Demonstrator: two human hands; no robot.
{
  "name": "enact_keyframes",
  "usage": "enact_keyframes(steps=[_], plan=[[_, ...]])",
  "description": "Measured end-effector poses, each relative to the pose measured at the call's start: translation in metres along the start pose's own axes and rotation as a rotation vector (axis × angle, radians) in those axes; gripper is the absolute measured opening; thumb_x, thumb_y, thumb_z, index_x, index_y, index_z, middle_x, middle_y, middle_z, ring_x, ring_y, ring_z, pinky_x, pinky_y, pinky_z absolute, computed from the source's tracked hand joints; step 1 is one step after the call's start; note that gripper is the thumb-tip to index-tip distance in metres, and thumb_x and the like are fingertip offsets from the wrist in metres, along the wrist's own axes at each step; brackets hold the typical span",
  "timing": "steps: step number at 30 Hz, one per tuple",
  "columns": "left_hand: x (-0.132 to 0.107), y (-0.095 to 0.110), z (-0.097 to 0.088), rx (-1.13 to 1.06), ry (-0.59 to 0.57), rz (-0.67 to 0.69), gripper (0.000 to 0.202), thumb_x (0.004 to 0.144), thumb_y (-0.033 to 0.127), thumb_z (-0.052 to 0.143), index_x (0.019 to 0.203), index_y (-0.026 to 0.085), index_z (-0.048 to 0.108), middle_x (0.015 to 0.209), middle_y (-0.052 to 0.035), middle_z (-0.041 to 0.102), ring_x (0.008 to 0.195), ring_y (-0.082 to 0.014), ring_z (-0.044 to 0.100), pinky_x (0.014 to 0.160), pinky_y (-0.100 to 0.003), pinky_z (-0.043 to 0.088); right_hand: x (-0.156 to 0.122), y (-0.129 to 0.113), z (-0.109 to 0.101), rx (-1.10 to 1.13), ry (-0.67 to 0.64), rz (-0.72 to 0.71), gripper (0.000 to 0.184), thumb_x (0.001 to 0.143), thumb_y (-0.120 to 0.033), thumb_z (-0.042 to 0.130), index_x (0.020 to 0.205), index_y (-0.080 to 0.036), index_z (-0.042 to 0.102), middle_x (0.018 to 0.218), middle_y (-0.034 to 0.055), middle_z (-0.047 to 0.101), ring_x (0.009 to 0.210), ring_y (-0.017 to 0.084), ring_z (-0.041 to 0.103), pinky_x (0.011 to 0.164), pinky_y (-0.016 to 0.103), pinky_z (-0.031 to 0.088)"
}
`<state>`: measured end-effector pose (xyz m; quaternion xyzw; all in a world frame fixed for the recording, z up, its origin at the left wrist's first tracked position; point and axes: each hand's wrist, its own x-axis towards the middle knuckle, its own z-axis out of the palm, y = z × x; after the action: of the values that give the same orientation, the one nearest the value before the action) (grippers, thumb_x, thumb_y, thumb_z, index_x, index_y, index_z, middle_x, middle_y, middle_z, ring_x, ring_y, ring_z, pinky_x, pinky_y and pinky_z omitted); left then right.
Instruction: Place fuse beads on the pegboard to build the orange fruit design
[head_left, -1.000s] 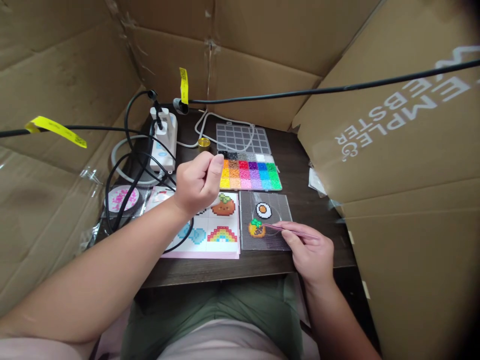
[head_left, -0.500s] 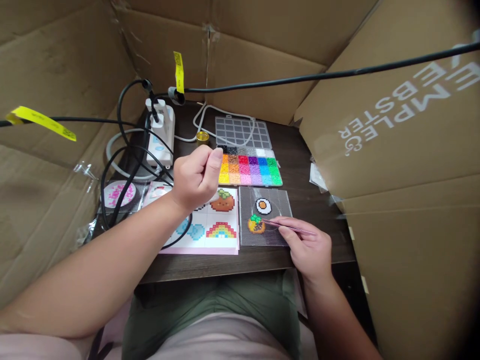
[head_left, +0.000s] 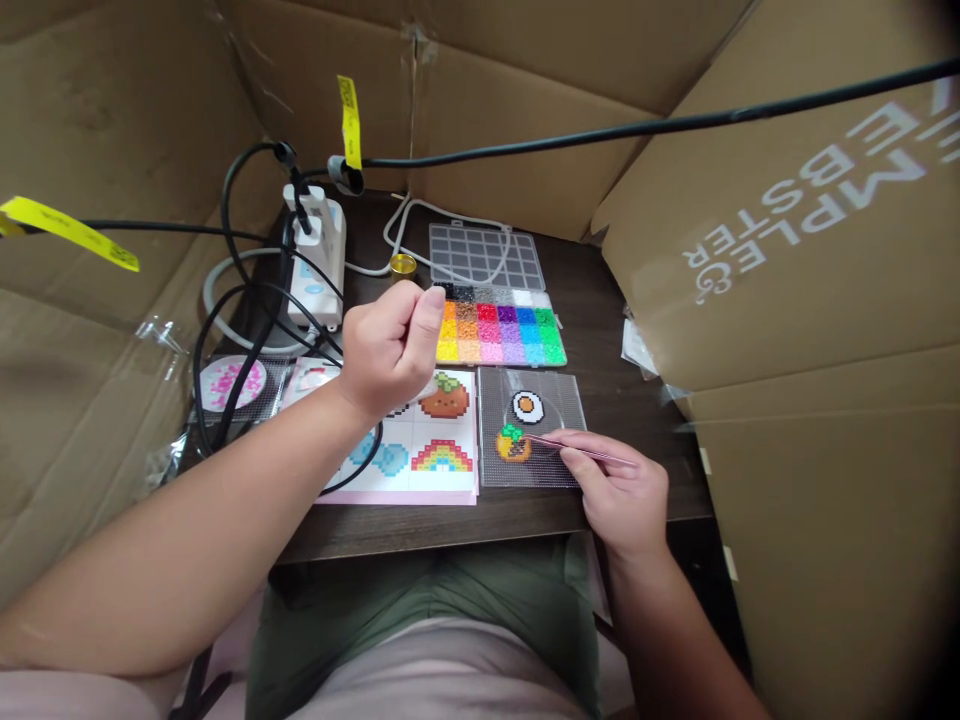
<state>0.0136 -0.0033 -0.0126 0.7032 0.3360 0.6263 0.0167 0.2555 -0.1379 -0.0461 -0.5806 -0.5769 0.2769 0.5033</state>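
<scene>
Little shifts since a second ago: the left hand (head_left: 390,345) stays raised over the table (head_left: 600,300), and the right hand (head_left: 626,495) keeps its tool on the same spot. That left hand is curled into a tight fist, thumb pressed along the index finger, hovering above the top edge of the pattern sheet (head_left: 409,478) and just left of the bead box (head_left: 499,325). Whether anything is pinched inside the fist, I cannot tell.

Over on the right, fingers and thumb are closed around thin pink tweezers (head_left: 581,452). The hand rests at the near right corner of the clear square pegboard (head_left: 564,395), and the tweezers lie low across the board, their tip touching the orange bead figure (head_left: 513,443) with its green top. Just beyond that figure sits a finished fried-egg bead figure (head_left: 527,407), apart from it on the same board.

The bead box lies open behind the pegboard, its compartments running in rows of colour, with the clear lid (head_left: 486,255) folded back flat behind it. A small gold jar (head_left: 403,265) stands just left of the lid, and a white power strip (head_left: 315,255) with black cables (head_left: 247,330) sits further left. A round pegboard with pink beads (head_left: 232,383) lies at the table's left edge. Cardboard walls (head_left: 525,100) close in all round.
</scene>
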Motion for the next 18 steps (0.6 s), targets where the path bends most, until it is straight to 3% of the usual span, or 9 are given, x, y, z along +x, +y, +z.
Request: enact_keyframes(steps=[8,18], plan=[[-0.0001,0.0,0.0015,-0.004,0.007,-0.061,0.047,0.097,0.037,0.046,0.057,0.018,0.031,0.049,0.0033,0.027,0.044,-0.0066,0.025,0.044,-0.028,0.022,0.0017,-0.0013,-0.001,-0.004,-0.052,-0.007,0.012,0.083,-0.019,0.069,0.086,-0.025,0.078,0.087,0.0022,0.079,0.083,0.018,0.075,0.079,0.029,0.062],[-0.0011,-0.0027,0.0014,-0.028,0.001,-0.04,0.043,0.097,0.033,0.047,0.059,0.019,0.032,0.05,0.0036,0.027,0.044,-0.0075,0.026,0.044,-0.029,0.023,0.0022,-0.0025,-0.001,-0.038,-0.067,0.012,0.009,0.082,-0.022,0.07,0.085,-0.022,0.078,0.086,0.0043,0.078,0.08,0.02,0.075,0.076,0.031,0.063]])
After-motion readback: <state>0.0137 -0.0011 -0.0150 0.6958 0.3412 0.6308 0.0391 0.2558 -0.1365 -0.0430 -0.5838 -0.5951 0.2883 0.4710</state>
